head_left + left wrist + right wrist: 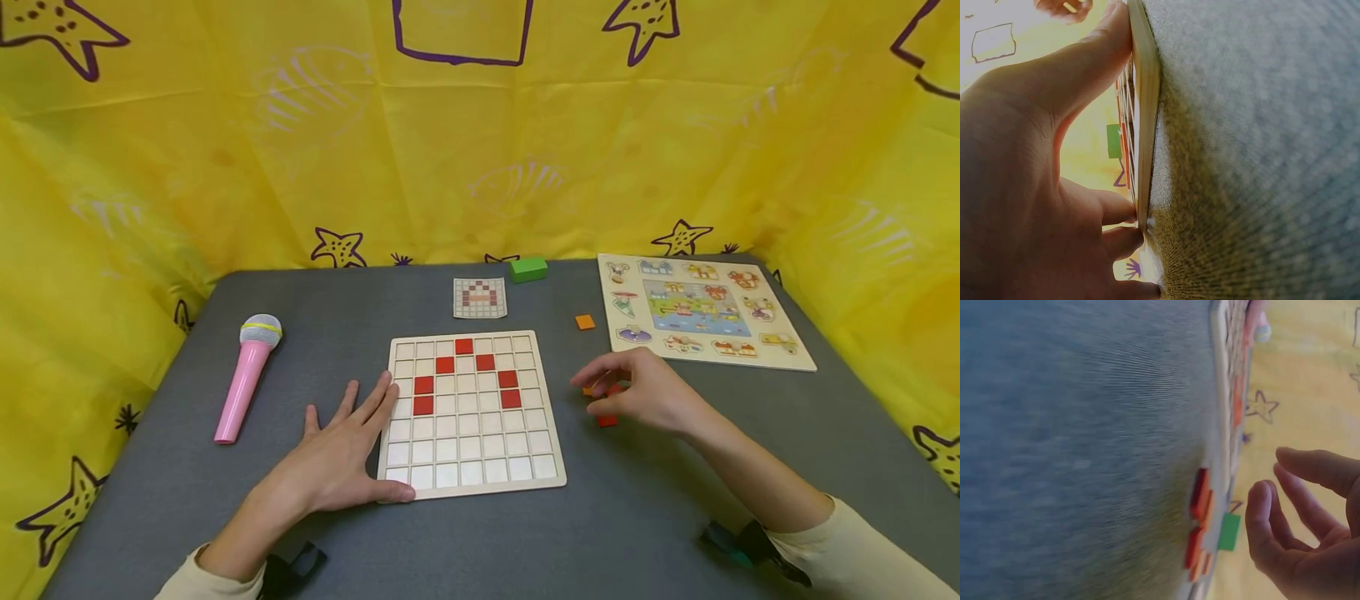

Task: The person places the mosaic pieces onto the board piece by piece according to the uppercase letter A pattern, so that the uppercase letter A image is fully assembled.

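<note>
A pale wooden grid board (457,450) lies on the grey table, with several red square tiles (464,346) set in its upper cells in an arch shape. My left hand (337,458) rests along the board's left edge, fingers spread and thumb at the near-left corner. To the right of the board, my right hand (648,392) hovers over loose red tiles (607,421) and an orange tile (588,391), partly hiding them. In the right wrist view its thumb and fingers are apart with nothing between them, and the loose tiles (1199,494) lie below.
A pattern card (480,298) lies behind the board, next to a green block (528,269). One orange tile (585,322) lies apart from the others. A pink toy microphone (247,379) is at left, a picture puzzle board (772,354) at back right. Yellow cloth (450,167) hangs behind.
</note>
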The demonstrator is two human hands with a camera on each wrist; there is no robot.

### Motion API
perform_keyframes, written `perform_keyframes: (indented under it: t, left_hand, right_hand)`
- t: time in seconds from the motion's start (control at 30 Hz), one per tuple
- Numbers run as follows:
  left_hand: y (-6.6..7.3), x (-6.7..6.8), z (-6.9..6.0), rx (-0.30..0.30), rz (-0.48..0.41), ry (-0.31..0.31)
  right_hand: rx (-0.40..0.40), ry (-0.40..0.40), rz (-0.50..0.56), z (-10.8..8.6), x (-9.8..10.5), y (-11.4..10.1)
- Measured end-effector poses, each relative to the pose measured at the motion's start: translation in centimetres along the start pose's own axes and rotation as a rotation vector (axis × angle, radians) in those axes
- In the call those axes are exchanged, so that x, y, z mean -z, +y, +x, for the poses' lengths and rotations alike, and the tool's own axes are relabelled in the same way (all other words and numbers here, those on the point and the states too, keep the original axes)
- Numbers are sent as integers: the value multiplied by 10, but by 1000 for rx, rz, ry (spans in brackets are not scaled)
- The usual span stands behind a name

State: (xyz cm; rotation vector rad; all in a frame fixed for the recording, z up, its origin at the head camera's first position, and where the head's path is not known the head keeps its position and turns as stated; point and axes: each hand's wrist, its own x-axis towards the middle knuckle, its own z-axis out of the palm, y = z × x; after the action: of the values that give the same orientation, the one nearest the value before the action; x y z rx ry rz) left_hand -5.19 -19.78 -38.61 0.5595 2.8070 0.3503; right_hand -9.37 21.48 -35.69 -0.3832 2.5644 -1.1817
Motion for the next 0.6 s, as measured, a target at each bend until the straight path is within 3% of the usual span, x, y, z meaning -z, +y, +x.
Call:
perform_keyframes:
  t: [0.33, 0.6]
  left_hand:
    - [-1, 2, 1, 7, 3, 0]
    - [-1, 1, 1, 1, 8, -5]
  right_hand:
    - [-12, 3, 5, -13, -2, 21]
    - [-57, 11, -78, -12, -6, 24]
